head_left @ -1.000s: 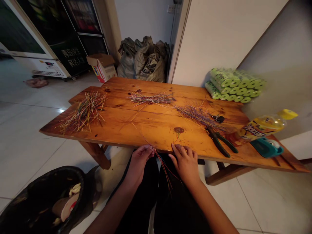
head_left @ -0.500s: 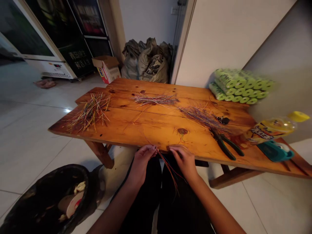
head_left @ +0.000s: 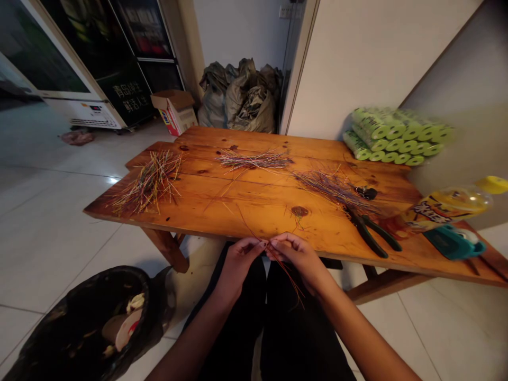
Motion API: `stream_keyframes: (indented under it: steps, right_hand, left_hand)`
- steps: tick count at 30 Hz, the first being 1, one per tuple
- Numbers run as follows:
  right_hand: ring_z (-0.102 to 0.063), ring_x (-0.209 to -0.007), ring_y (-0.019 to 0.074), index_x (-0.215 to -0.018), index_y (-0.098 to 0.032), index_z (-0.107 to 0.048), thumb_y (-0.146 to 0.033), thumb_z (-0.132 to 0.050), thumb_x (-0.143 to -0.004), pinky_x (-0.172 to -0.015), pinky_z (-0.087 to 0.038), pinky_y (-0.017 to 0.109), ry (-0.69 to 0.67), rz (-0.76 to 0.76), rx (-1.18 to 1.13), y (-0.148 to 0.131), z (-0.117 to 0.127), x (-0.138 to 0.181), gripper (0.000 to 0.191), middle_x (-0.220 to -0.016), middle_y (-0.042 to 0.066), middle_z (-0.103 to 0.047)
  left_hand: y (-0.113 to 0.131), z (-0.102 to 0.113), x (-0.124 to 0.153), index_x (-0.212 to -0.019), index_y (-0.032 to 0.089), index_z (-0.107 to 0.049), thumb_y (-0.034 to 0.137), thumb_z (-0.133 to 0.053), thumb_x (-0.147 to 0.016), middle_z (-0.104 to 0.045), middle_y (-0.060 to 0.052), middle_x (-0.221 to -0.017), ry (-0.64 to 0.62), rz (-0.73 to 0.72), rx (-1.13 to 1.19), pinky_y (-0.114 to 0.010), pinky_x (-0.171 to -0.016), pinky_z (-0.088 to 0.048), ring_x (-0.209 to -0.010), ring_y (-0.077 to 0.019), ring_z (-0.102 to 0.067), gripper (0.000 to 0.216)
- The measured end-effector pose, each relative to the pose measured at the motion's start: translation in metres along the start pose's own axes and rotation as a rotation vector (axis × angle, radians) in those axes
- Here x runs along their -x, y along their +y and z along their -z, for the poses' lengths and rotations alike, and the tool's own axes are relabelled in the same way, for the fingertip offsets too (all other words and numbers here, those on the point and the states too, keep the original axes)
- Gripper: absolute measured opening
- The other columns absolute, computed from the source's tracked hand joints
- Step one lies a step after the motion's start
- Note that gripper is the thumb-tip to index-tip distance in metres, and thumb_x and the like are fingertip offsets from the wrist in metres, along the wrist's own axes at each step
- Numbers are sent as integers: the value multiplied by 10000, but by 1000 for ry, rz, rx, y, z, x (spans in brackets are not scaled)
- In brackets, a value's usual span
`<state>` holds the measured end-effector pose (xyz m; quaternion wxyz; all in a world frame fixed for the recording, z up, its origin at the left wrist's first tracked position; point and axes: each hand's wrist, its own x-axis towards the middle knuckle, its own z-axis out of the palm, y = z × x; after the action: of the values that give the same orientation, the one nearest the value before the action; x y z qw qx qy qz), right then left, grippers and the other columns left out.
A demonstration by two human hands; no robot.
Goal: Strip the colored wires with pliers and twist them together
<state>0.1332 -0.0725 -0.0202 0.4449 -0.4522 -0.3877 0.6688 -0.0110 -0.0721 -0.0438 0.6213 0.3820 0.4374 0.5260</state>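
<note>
At the table's front edge my left hand [head_left: 246,257] pinches a few thin reddish wires [head_left: 288,279], which run up past the fingers and hang down over my lap. My right hand [head_left: 292,251] meets it, thumb and fingertips closed on the same wires. Beyond the hands, a small tuft of short coloured wires [head_left: 297,218] lies on the wood. Three larger wire bundles rest on the table: a mixed pile [head_left: 153,182] at left, a neat bundle [head_left: 254,160] at the back middle, and a purplish one [head_left: 327,185] at right.
The wooden table [head_left: 198,209] carries dark-handled pliers [head_left: 369,233], a black key-like item [head_left: 365,192], a yellow-capped drink bottle [head_left: 440,209], a teal tape dispenser [head_left: 452,242] and green-wrapped rolls [head_left: 397,136]. A black-lined bin [head_left: 143,296] stands at lower left. Sacks [head_left: 242,98] sit behind.
My right hand has moved left to meet my left hand and closed on the wires. The blue strand that hung among them no longer shows. The view shifted slightly.
</note>
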Motion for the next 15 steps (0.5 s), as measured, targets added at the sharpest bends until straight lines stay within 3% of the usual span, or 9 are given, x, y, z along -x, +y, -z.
stream_keyframes:
  steps: [5,8,15]
  right_hand:
    - [-634,-638,89,-757,-153,-616,-228,-778,-555,-669,-503,215,57,-64,-68,-4,-5,4,270,-672,-17,-676]
    - [-625,-606,79,-756,-148,-612,-205,-779,-550,-619,-500,187,65,-98,-106,-6,-6,5,271,-631,-24,-665]
    - [-614,-577,67,-797,-137,-611,-177,-775,-559,-611,-502,173,-32,-233,-164,-16,-5,14,292,-627,-23,-661]
  left_hand:
    - [-3,-1,0,-689,170,-650,268,-687,-669,-670,2,-742,29,-24,-59,-255,-745,-440,-747,-135,-599,107]
    - [0,1,1,-688,174,-637,277,-668,-696,-658,11,-738,-27,-26,-61,-254,-752,-438,-748,-129,-596,108]
    - [17,15,-1,-809,194,-623,197,-657,-712,-635,4,-830,-409,-112,-168,-264,-796,-428,-828,-128,-582,103]
